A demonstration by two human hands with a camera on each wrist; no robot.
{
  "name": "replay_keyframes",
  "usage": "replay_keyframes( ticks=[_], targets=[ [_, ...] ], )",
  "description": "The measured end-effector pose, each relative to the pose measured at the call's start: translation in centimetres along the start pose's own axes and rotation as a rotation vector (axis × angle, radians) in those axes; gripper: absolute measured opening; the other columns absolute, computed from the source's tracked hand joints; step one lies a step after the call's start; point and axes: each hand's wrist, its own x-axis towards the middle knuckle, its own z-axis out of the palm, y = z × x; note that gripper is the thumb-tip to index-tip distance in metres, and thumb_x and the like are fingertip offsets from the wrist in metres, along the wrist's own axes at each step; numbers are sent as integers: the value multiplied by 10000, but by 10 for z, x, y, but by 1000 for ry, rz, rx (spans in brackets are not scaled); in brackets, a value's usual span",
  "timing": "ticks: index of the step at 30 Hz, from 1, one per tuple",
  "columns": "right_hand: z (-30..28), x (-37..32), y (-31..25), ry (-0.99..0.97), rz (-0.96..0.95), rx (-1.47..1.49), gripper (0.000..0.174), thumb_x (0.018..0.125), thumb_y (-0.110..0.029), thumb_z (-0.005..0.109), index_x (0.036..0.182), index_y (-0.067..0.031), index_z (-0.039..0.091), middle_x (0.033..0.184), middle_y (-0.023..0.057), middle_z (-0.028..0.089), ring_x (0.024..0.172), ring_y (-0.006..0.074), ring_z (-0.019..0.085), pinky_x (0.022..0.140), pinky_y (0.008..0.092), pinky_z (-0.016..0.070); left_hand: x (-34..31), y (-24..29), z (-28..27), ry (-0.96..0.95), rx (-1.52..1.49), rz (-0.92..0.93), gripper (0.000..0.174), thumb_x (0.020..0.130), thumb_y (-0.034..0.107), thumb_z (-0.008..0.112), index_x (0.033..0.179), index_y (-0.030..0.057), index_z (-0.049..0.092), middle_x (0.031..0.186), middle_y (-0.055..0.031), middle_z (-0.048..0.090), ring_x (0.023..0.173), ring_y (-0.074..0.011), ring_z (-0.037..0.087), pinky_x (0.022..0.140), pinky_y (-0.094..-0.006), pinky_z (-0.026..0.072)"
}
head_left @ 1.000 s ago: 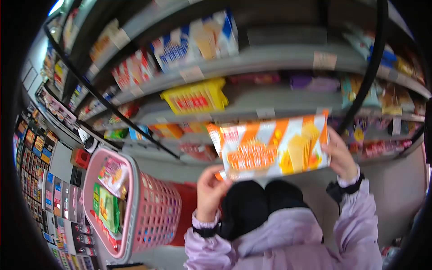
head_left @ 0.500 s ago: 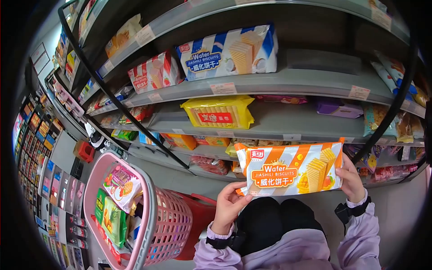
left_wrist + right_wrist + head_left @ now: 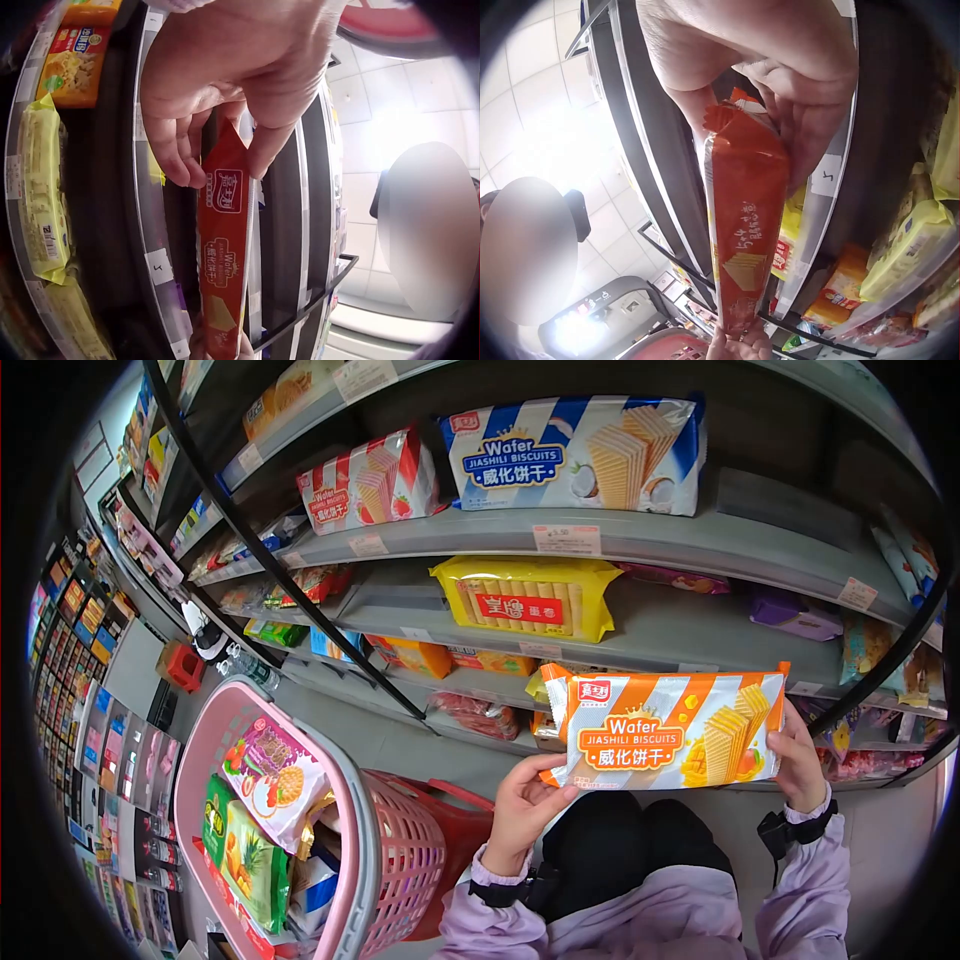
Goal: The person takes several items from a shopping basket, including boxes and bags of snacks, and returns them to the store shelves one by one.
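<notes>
An orange-and-white striped pack of wafer biscuits (image 3: 672, 730) is held level in front of the shelves, its printed face toward the head camera. At its left end my left hand (image 3: 525, 810) pinches the lower corner between thumb and fingers. My right hand (image 3: 797, 755) grips the opposite end. From the left wrist, the pack's narrow orange side (image 3: 225, 247) runs down from the thumb and fingers of the left hand (image 3: 232, 67). In the right wrist view the right hand (image 3: 757, 56) holds the crimped end of the same pack (image 3: 746, 210).
A pink shopping basket (image 3: 405, 860) with several snack packs stands at the left, beside a red basket (image 3: 465, 830). Ahead, shelves hold a blue wafer pack (image 3: 575, 458), a red wafer pack (image 3: 368, 482) and a yellow pack (image 3: 530, 598). A black shelf post (image 3: 895, 630) rises at the right.
The head view has shifted and sharpened, with shelf goods now larger and further right in it. The wafer pack also sits further right in view, both hands keeping their hold.
</notes>
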Motion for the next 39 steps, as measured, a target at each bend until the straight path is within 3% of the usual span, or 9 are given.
replay_keyframes(
  ticks=[8, 11, 17, 18, 21, 25, 30, 35, 39],
  targets=[
    [15, 9, 6, 7, -7, -29, 712, 727, -138, 631, 1320, 3, 265, 1237, 125, 457, 1111, 215, 489, 948, 319, 379, 2, 10, -8, 62, 10, 24, 403, 758, -79, 603, 1132, -51, 455, 1057, -114, 528, 967, -166, 545, 836, -264, 456],
    [25, 17, 8, -23, -15, -52, 698, 736, -147, 627, 1315, 8, 271, 1237, 119, 456, 1110, 204, 488, 948, 310, 378, 8, 8, -10, 111, -107, 110, 516, 769, -51, 602, 1220, -17, 354, 1105, -140, 512, 1010, -181, 523, 860, -298, 439],
    [67, 39, 17, -59, -41, -31, 638, 770, -130, 607, 1303, 1, 282, 1210, 119, 476, 1090, 187, 501, 934, 311, 391, 21, 11, -16, 305, -327, 169, 413, 866, 153, 531, 1216, 9, 367, 1149, -124, 502, 1065, -198, 503, 922, -355, 394],
    [77, 44, 19, -67, -40, -13, 622, 778, -119, 600, 1300, -1, 283, 1202, 120, 482, 1083, 186, 506, 930, 310, 395, 26, 9, -21, 312, -478, 209, 441, 868, 70, 510, 1259, 14, 314, 1145, -134, 503, 1040, -213, 519, 909, -349, 424],
    [100, 63, 28, -114, -55, -43, 573, 802, -91, 575, 1287, -4, 282, 1168, 119, 503, 1056, 183, 523, 908, 305, 414, 37, 11, -23, 331, -562, 311, 424, 870, 81, 511, 1251, 18, 335, 1161, -122, 494, 1079, -212, 492, 934, -352, 401],
    [139, 93, 47, -141, -98, -44, 531, 818, -57, 563, 1268, -33, 282, 1118, 113, 533, 1005, 177, 548, 843, 295, 450, 42, 18, -22, 273, -455, 225, 453, 884, 99, 476, 1293, 2, 306, 1297, -136, 386, 1141, -225, 447, 952, -358, 370],
    [178, 128, 69, -215, -134, -143, 587, 799, -70, 602, 1286, -5, 281, 1185, 112, 484, 1053, 157, 497, 877, 275, 405, 69, 32, -40, 268, -367, 359, 439, 841, -7, 478, 1261, 3, 349, 1173, -65, 463, 1097, -155, 458, 913, -306, 395],
    [221, 161, 78, -349, -115, -209, 529, 785, -104, 633, 1218, 48, 371, 1154, 110, 504, 1061, 156, 483, 906, 279, 383, 108, 43, -73, 370, -331, 631, 418, 818, -62, 470, 1224, -31, 375, 1153, -102, 492, 1056, -172, 492, 895, -302, 401],
    [266, 196, 87, -414, -327, -340, 525, 757, -102, 648, 1191, 61, 402, 1105, 127, 531, 1015, 167, 514, 844, 291, 428, 137, 52, -103, 477, -387, 707, 416, 796, -87, 480, 1199, -28, 398, 1109, -97, 523, 998, -172, 526, 875, -295, 410]
  ],
)
